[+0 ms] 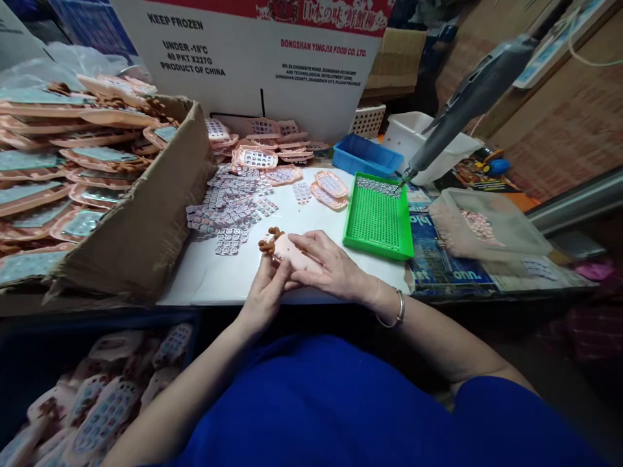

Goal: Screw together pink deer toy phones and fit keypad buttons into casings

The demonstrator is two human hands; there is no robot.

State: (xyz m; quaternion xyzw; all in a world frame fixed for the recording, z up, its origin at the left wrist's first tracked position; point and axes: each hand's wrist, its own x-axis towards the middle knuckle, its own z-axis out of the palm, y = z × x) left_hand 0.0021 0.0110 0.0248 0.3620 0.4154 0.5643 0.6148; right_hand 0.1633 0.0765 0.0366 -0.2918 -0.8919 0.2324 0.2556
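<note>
A pink plastic toy shell with brown antler-like parts [294, 255] is held between both hands over the front of the white work surface [316, 224]. My left hand [267, 287] closes on its lower left end, near the brown parts. My right hand [335, 267] wraps its right side, fingers lying across the top. The underside of the shell is hidden. Behind the hands lie many keypad sheets [231, 211] with small printed buttons. Further back are pink shell halves [256, 157] with keypads set in them, and two more pink shells [329, 188] lie to the right.
A green perforated tray [378, 227] holds small silver screws [374, 185]; a grey electric screwdriver [452, 107] hangs above it. A blue bin [367, 155] and translucent tub [525, 233] stand right. At left, a cardboard box [131, 227] is piled with shells; below is a crate of finished-looking toys [104, 415].
</note>
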